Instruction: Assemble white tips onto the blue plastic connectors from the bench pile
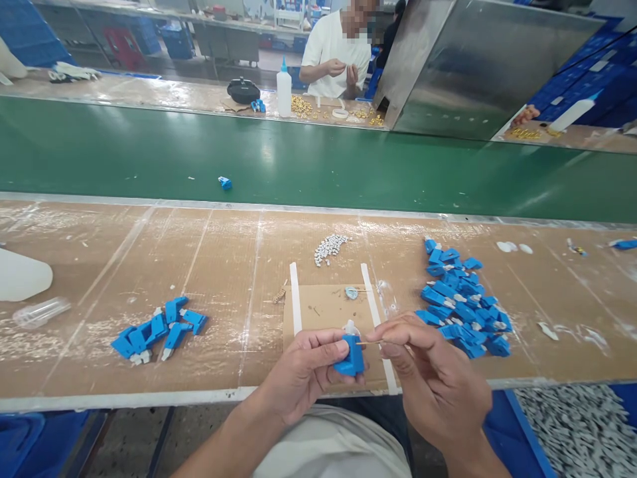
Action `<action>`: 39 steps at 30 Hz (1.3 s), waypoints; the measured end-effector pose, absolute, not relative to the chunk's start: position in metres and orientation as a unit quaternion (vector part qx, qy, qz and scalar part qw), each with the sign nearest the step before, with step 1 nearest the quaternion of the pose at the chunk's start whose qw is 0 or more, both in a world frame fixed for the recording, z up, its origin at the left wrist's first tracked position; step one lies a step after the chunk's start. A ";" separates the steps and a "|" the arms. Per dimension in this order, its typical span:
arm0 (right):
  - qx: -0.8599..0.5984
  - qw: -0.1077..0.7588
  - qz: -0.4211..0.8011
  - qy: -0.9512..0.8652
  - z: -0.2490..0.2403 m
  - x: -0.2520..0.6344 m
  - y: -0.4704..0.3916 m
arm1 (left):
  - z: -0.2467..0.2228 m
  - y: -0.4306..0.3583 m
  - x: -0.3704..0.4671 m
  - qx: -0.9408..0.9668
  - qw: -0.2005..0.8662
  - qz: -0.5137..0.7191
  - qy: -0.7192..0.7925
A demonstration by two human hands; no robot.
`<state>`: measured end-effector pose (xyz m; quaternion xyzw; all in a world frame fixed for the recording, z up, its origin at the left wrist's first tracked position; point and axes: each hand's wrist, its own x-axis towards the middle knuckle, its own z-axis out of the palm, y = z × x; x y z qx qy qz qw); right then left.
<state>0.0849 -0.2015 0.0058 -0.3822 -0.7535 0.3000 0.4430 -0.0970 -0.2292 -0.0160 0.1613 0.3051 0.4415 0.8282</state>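
Note:
My left hand (312,364) grips a blue plastic part (351,358) with a whitish tip, held above the front edge of the bench. Between the thumb and fingers of my right hand (432,378) is a thin wooden stick (369,342), its end at the side of the blue part. Just beyond my hands lies a cardboard sheet (323,309) fixed with white tape strips, and on it is a small pale-blue blob (351,292). Small grey pieces (330,248) are heaped behind the cardboard.
Blue parts lie in a large pile (462,299) at right and a smaller pile (158,328) at left. A green conveyor belt (298,156) crosses behind the bench, carrying one blue part (225,182). Beyond it, a person (341,56) works beside a white bottle (283,91).

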 end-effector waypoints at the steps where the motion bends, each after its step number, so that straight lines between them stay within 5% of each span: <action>1: -0.378 0.446 0.293 -0.757 0.006 0.085 -0.201 | -0.016 -0.229 -0.097 0.160 0.829 0.440 0.305; 13: -0.407 0.453 0.321 -0.725 0.005 0.091 -0.197 | -0.022 -0.228 -0.104 0.180 0.813 0.452 0.320; 21: -0.465 0.290 0.375 -0.748 -0.035 0.098 -0.176 | -0.040 -0.225 -0.132 0.130 0.756 0.527 0.365; 31: -0.505 0.282 0.185 -0.794 -0.061 0.066 -0.023 | -0.059 -0.226 -0.141 0.109 0.754 0.538 0.361; 39: -0.443 0.222 0.158 -0.854 -0.063 0.057 0.015 | -0.081 -0.221 -0.145 0.065 0.776 0.522 0.348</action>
